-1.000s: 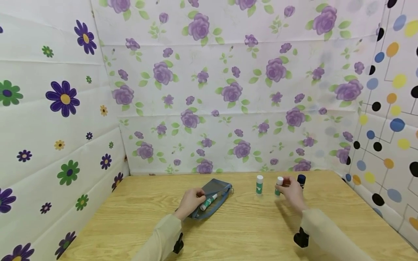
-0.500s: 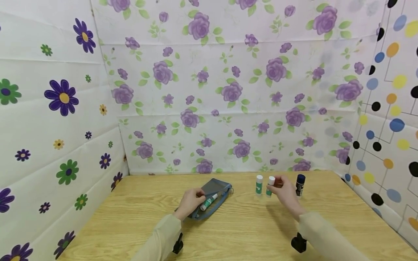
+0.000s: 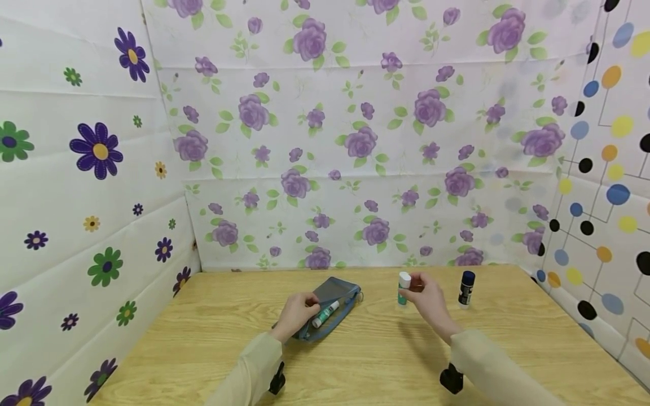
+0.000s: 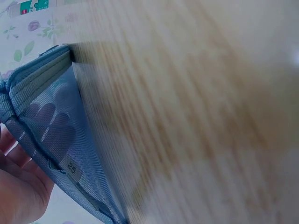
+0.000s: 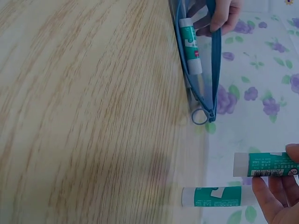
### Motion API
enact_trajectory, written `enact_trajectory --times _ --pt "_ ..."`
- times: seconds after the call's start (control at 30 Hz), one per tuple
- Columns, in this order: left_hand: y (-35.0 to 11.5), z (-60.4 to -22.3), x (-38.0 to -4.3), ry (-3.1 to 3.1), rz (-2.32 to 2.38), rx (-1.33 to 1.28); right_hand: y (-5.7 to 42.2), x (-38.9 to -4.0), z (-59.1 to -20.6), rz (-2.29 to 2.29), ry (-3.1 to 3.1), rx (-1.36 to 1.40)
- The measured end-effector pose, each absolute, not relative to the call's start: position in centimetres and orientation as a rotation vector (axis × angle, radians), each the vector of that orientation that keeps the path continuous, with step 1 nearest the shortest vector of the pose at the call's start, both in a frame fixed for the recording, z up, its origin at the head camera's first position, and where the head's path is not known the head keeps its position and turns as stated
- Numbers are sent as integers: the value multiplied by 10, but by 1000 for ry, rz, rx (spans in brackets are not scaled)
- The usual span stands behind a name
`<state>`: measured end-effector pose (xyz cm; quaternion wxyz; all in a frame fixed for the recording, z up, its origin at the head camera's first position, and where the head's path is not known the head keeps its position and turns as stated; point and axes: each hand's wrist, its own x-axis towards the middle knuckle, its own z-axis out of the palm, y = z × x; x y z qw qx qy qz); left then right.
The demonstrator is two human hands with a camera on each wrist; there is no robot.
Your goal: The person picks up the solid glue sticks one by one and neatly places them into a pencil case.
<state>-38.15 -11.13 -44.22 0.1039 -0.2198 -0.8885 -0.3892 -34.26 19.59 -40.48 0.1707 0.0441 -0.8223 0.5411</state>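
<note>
My left hand (image 3: 295,316) holds the upper edge of a blue mesh zip pouch (image 3: 332,289), keeping its mouth apart. Inside the pouch lies a green-and-white glue stick (image 3: 326,314), also plain in the right wrist view. Through the mesh (image 4: 70,135) in the left wrist view, fingers show faintly. My right hand (image 3: 427,303) pinches another glue stick (image 5: 267,164) between thumb and fingers, raised off the table. Just beyond it stands a third glue stick (image 5: 217,196), mostly hidden behind the held one in the head view.
A dark-capped stick or small bottle (image 3: 466,289) stands upright right of my right hand. The wooden table (image 3: 355,361) ends at a flowered cloth backdrop (image 3: 325,225), with patterned cloth on both sides.
My right hand has carried the glue stick leftward, away from the dark-capped item and in front of the standing glue stick. My left hand and the pouch have stayed put.
</note>
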Motion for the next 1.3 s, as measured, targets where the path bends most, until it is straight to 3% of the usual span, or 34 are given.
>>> enact_trajectory --times 1.3 --pt "-112 -440 -380 -2634 -1169 -634 140 -353 -410 1812 -2234 160"
